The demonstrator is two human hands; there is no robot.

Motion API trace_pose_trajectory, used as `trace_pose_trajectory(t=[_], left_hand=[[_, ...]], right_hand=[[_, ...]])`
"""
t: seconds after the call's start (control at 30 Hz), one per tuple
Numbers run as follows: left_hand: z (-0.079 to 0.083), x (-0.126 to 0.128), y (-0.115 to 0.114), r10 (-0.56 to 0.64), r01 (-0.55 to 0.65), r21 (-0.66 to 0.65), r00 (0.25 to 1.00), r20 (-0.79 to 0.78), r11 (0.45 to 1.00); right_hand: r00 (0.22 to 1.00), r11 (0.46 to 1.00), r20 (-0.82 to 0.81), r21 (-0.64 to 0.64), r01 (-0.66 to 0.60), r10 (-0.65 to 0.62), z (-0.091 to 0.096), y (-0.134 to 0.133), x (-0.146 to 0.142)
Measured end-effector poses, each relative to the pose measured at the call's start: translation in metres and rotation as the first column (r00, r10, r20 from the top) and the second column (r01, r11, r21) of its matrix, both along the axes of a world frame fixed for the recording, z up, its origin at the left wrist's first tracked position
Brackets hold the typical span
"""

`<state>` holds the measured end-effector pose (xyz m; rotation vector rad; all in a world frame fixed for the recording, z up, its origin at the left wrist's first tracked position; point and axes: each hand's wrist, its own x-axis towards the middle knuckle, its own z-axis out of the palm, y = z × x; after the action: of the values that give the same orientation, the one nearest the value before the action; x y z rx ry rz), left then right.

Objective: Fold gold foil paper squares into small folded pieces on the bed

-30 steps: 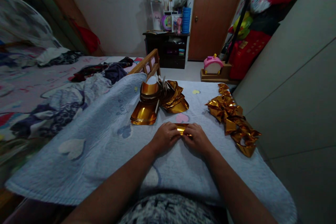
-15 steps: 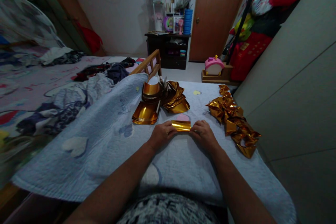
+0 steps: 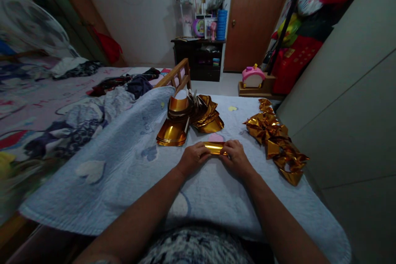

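Observation:
A small folded strip of gold foil paper (image 3: 214, 147) lies on the pale blue quilt (image 3: 130, 165) in front of me. My left hand (image 3: 194, 158) pinches its left end and my right hand (image 3: 235, 154) pinches its right end, fingers curled on the foil. Just beyond the hands sits a pile of loose gold foil sheets (image 3: 188, 119). To the right lies a heap of folded gold foil bows (image 3: 275, 138).
A grey cabinet wall (image 3: 349, 90) runs close along the right. A wooden bed rail (image 3: 175, 76) rises behind the foil pile. Rumpled bedding and clothes (image 3: 62, 103) cover the bed at left. A dark shelf unit (image 3: 199, 57) and brown door (image 3: 252, 16) stand at the back.
My hands spread apart along the gold strip half a second ago, then came closer together again, with the strip still pinched between them.

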<state>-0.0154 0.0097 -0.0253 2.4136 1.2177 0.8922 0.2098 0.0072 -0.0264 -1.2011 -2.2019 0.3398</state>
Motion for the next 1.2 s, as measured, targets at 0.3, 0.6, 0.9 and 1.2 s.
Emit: trace_pose_trajectory(t=[0.3, 0.6, 0.9, 1.2], left_hand=[[0.008, -0.010, 0.002, -0.032, 0.050, -0.208, 0.996, 0.089, 0.977], [0.014, -0.006, 0.000, -0.003, 0.016, -0.243, 0.999, 0.053, 0.970], [0.015, -0.003, -0.001, -0.013, 0.009, -0.222, 1.000, -0.015, 0.975], [0.014, 0.001, -0.003, 0.073, -0.093, -0.178, 0.990, -0.119, 0.980]], right_hand=[[0.999, 0.997, 0.019, -0.074, -0.025, 0.027, -0.001, 0.005, 0.008], [0.995, 0.996, 0.101, -0.084, 0.022, -0.014, 0.002, 0.005, 0.007], [0.994, 0.992, 0.106, -0.121, 0.024, -0.012, 0.006, 0.003, 0.007], [0.985, 0.985, 0.166, -0.158, 0.071, -0.045, 0.006, 0.004, 0.007]])
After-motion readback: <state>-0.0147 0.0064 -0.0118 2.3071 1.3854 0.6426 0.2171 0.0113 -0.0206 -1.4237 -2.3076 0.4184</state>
